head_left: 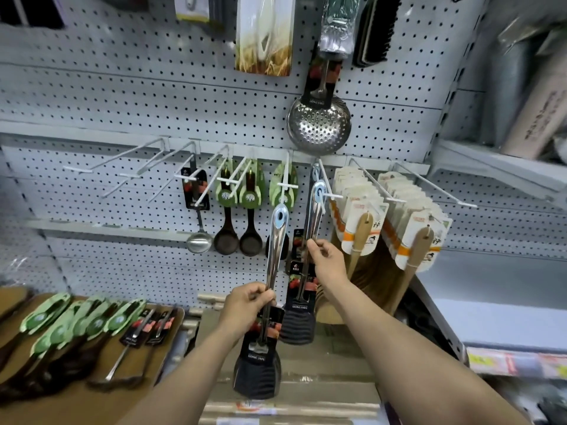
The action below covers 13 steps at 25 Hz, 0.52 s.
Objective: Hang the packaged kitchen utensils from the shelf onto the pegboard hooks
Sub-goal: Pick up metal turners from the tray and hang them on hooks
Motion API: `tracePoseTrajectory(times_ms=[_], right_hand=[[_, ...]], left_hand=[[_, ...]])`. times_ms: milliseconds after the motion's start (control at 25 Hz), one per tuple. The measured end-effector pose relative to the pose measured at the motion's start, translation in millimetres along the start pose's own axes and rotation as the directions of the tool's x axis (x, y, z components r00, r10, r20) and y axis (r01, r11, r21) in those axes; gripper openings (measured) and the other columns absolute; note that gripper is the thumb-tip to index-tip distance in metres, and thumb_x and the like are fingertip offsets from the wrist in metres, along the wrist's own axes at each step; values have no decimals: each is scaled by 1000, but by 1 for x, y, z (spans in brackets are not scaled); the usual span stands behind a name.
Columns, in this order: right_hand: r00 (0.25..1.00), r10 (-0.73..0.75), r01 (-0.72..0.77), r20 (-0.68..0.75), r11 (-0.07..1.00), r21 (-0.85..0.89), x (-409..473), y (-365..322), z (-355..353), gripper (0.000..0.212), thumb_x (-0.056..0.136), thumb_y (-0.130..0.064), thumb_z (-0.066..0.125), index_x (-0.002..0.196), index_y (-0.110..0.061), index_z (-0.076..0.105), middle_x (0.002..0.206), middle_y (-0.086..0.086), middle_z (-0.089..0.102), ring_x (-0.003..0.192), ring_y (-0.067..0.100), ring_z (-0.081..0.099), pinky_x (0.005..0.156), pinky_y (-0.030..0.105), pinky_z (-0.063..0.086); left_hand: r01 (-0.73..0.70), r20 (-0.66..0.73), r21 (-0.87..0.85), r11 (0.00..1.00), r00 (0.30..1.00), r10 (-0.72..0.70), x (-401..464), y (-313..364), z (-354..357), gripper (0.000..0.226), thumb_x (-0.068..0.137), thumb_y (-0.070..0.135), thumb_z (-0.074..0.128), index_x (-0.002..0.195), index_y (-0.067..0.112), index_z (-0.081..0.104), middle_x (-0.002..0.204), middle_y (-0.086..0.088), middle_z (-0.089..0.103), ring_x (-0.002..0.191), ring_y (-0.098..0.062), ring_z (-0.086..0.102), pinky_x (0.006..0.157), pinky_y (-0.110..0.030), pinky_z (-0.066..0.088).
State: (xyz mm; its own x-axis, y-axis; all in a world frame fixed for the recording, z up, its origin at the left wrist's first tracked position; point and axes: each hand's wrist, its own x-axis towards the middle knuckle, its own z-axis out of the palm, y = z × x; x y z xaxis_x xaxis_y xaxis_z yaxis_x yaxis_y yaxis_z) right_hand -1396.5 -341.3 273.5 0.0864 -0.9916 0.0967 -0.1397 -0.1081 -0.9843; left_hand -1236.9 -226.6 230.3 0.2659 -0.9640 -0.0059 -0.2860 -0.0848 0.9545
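My left hand (245, 305) grips the steel handle of a black slotted spatula (257, 372) with a dark label card, held upright in front of the pegboard, its blue-ringed handle eye just below a white hook. My right hand (326, 262) pinches the handle of a second black spatula (297, 323) whose handle eye sits on a white pegboard hook (329, 194). Several green-carded dark spoons (76, 323) and dark-carded steel utensils (147, 329) lie on the shelf at lower left.
Other hooks carry a steel ladle (199, 240), brown spoons (239, 237), carded wooden spatulas (362, 228) and a steel skimmer (319, 124). Several bare white hooks (129, 157) stick out at the left. A side shelf (491, 167) with rolled goods stands at the right.
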Motion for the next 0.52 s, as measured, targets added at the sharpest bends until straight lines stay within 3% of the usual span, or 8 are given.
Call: tracePoseTrajectory(times_ms=[160, 280, 400, 520], right_hand=[[996, 54, -56, -74, 998, -22, 34, 2, 17, 18, 100, -37, 56, 104, -20, 61, 96, -2, 64, 92, 15, 57, 87, 30, 44], [988, 93, -97, -119, 995, -25, 55, 1, 25, 28, 99, -41, 56, 109, -16, 64, 108, 9, 68, 103, 29, 63, 91, 40, 48], [984, 125, -132, -125, 990, -53, 72, -1, 27, 39, 98, -45, 55, 122, -15, 62, 124, 11, 63, 113, 30, 60, 90, 34, 45], [978, 171, -180, -123, 981, -65, 82, 1, 26, 43, 97, -47, 55, 127, -16, 60, 129, 8, 61, 118, 29, 58, 93, 33, 45]], left_hand=[[19, 21, -63, 998, 1000, -17, 19, -5, -7, 18, 90, 22, 66, 79, 8, 69, 80, -7, 73, 67, -17, 71, 59, -28, 58], [-7, 36, -23, 1000, 999, 8, 31, -12, -10, 19, 90, 23, 66, 76, 11, 69, 78, -3, 74, 71, -17, 71, 70, -33, 58], [-15, 40, 33, 999, 999, 14, 35, -14, -10, 19, 89, 26, 67, 76, 12, 70, 79, -1, 74, 74, -12, 69, 72, -24, 52], [10, 62, 5, 1000, 998, -11, 36, -16, -11, 18, 89, 26, 67, 77, 14, 70, 81, 0, 74, 77, -15, 70, 76, -29, 54]])
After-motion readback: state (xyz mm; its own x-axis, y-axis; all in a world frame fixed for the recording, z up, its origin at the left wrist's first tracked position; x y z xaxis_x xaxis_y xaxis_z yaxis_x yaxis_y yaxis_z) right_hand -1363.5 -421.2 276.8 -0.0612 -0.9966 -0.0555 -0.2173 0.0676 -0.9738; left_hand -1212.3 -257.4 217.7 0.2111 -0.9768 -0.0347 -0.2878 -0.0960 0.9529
